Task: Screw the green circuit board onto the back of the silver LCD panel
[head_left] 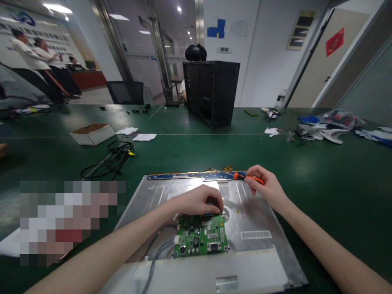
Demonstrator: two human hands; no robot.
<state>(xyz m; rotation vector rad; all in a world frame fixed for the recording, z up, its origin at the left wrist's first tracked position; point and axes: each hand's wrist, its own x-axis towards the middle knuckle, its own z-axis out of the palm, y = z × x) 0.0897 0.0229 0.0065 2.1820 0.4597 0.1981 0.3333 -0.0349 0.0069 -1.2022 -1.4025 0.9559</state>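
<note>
A flat display panel [254, 218] lies metal back up on the table. On it sits a green circuit board [200, 239] with grey cables [157, 255] at its left side. My left hand [206, 200] reaches over the board's far edge, fingers curled down at its far right corner; what they pinch, if anything, is hidden. In my right hand [265, 183] is a screwdriver [240, 176] with an orange and black handle, its shaft pointing left above the blue strip board [183, 176] along the panel's far edge.
Black cables [112, 159] and an open white box [93, 134] lie to the left. A black computer case [211, 94] stands at the back. Plastic bags [339, 118] and loose parts [306, 130] are at the far right. People [39, 61] stand beyond the table.
</note>
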